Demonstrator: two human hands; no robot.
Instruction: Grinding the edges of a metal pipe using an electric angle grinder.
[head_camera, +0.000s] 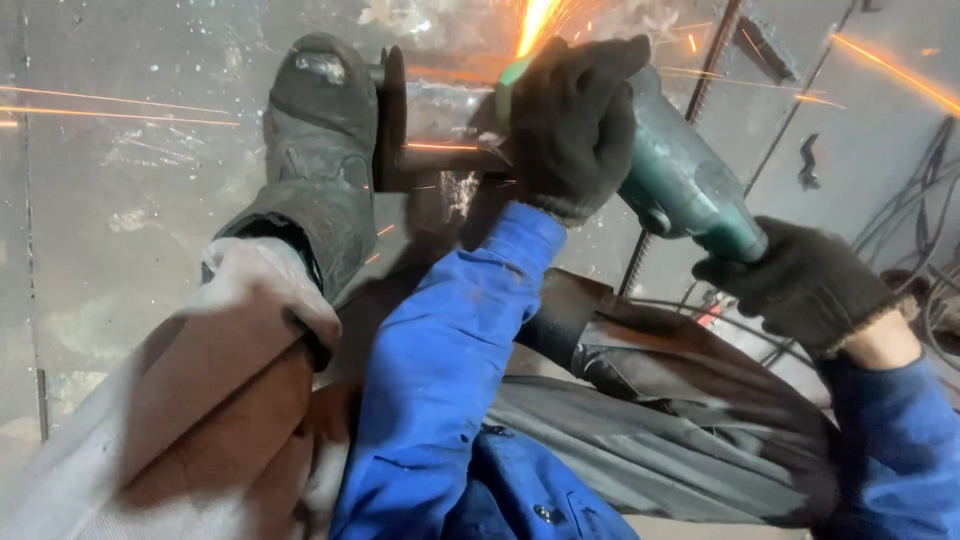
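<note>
1. The left hand (575, 120), in a dark knit glove, is closed over the front body of the green angle grinder (670, 170), just behind the wheel, where sparks (535, 25) fly up and out.
2. The right hand (800, 280), also gloved, has its grip wrapped round the tail of the grinder's body. Both grips are clamped on the tool.
3. The grinder sits over a rusty steel piece (420, 150) lying on the grey floor (120, 200), and a worn boot (320, 140) presses against that piece from the left.
4. To grind well here, I judge that the wheel should meet the steel at a shallow angle with steady, light pressure, letting the disc cut rather than forcing it.
5. The boot looks close to the wheel, so keeping it firm and well to the side matters, as does steering the spark stream away from the blue sleeves (440, 350) and the cables (920, 220) at right.
</note>
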